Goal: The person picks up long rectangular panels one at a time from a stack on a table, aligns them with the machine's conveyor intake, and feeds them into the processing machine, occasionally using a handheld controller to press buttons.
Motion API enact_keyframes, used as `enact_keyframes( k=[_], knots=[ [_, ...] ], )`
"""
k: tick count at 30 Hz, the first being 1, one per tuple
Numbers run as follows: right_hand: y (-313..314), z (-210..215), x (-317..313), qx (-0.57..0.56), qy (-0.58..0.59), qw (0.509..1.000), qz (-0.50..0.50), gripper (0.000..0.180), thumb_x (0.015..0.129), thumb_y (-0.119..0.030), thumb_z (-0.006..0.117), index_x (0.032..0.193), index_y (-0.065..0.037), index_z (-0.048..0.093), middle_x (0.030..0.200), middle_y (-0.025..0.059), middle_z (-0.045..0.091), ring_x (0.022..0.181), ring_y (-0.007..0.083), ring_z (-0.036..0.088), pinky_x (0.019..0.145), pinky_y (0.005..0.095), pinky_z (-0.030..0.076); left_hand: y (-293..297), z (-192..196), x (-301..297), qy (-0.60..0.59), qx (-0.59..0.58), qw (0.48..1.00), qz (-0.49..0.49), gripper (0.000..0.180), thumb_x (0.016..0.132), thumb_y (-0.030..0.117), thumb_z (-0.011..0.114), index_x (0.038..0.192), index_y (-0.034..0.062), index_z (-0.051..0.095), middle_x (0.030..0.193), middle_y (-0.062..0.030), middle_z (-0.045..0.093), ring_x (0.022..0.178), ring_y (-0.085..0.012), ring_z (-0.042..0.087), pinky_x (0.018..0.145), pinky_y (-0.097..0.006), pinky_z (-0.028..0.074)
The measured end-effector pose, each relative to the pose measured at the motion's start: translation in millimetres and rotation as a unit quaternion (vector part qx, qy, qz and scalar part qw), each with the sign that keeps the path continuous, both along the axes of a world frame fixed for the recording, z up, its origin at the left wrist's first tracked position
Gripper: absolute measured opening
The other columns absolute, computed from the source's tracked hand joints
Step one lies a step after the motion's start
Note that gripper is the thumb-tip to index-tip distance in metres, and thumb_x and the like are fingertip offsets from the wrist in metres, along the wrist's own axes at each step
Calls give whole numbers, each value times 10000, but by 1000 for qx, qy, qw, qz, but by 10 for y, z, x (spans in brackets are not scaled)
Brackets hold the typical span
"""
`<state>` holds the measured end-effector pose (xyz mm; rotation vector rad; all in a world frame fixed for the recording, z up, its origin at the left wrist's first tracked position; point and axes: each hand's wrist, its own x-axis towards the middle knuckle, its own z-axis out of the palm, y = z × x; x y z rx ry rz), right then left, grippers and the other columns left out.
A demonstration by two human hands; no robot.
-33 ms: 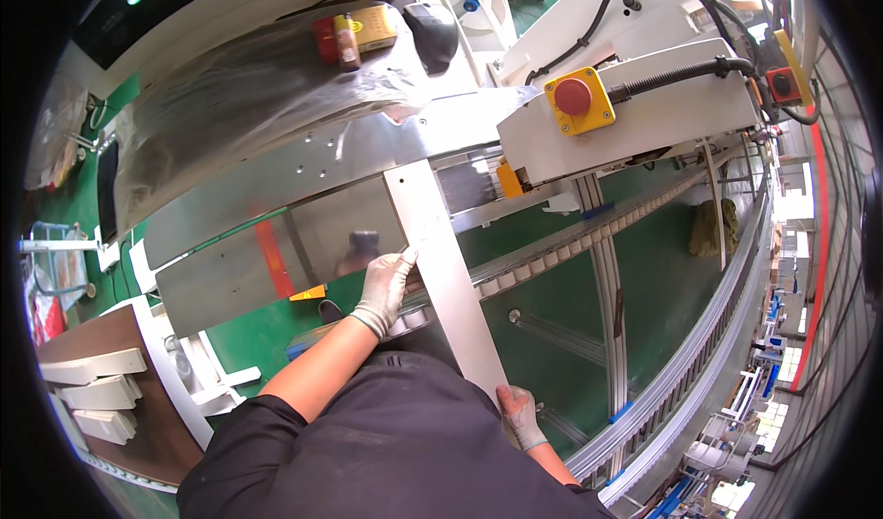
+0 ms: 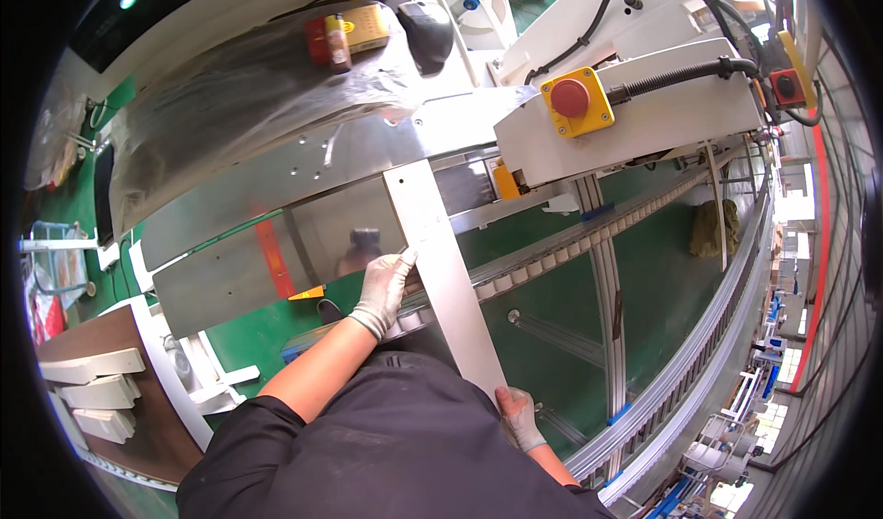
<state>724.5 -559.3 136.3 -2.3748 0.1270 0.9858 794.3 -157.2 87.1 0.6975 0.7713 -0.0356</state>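
A long, flat white board [image 2: 443, 271] with a small hole near its far end slants across the space in front of me. My left hand [image 2: 384, 289], in a pale glove with bare fingertips, is closed on the board's left edge about halfway along. Near its close end, my right hand [image 2: 520, 416], gloved the same way, grips the right edge; some of its fingers are hidden. The far end of the board overlaps the edge of a shiny metal machine table [image 2: 363, 155]. Below the board, a roller track [image 2: 543, 263] passes behind it.
A red stop button on a yellow box [image 2: 571, 100] sits on the white machine housing [image 2: 671, 119] at far right. On the plastic-covered surface lie a small bottle [image 2: 338, 45], a yellow box [image 2: 368, 28] and a black mouse [image 2: 426, 36]. White pieces [image 2: 103, 394] rest on a brown board at left.
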Motion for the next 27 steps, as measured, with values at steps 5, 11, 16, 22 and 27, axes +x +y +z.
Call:
enact_keyframes(
  k=[5, 11, 16, 22, 27],
  knots=[
    [-309, -79, 296, 76, -17, 996, -54, 578, 1004, -527, 653, 658, -96, 484, 650, -54, 440, 633, 90, 370, 560, 331, 298, -262, 143, 473, 20, -10, 1000, -9, 347, 1026, 307, 673, 1017, -39, 692, 1019, -108, 734, 959, -193, 727, 864, -354, 622],
    [-930, -291, 830, 58, -33, 997, -25, 534, 1013, -489, 570, 847, 4, 692, 773, 228, 650, 729, 375, 641, 693, 456, 486, -657, 237, 1099, 32, 11, 998, -47, 409, 1031, 398, 650, 1036, -8, 704, 998, -60, 721, 894, -145, 688, 814, -305, 586],
    [-1117, -75, 1401, -7, -79, 997, 18, 528, 1015, -504, 569, 922, -13, 740, 838, 235, 704, 801, 402, 685, 738, 461, 516, -1025, 187, 1593, 18, -21, 998, -58, 393, 1052, 397, 609, 1142, 20, 674, 1108, -52, 724, 1004, -153, 676, 905, -317, 536],
    [-1340, 37, 1987, 2, -113, 993, -19, 546, 1018, -529, 566, 946, -24, 759, 893, 251, 731, 910, 424, 714, 759, 488, 536, -1480, 313, 2179, 4, -70, 996, -48, 424, 1052, 410, 581, 1245, 37, 640, 1211, -60, 696, 1103, -173, 647, 977, -326, 492],
    [-1937, -261, 2364, -10, -173, 984, -26, 569, 1033, -518, 547, 974, 7, 759, 860, 240, 735, 888, 444, 708, 787, 497, 545, -1851, 403, 2673, -14, -102, 994, -27, 453, 1019, 433, 594, 1231, 36, 646, 1271, -75, 670, 1160, -188, 628, 1018, -359, 484]
  ],
)
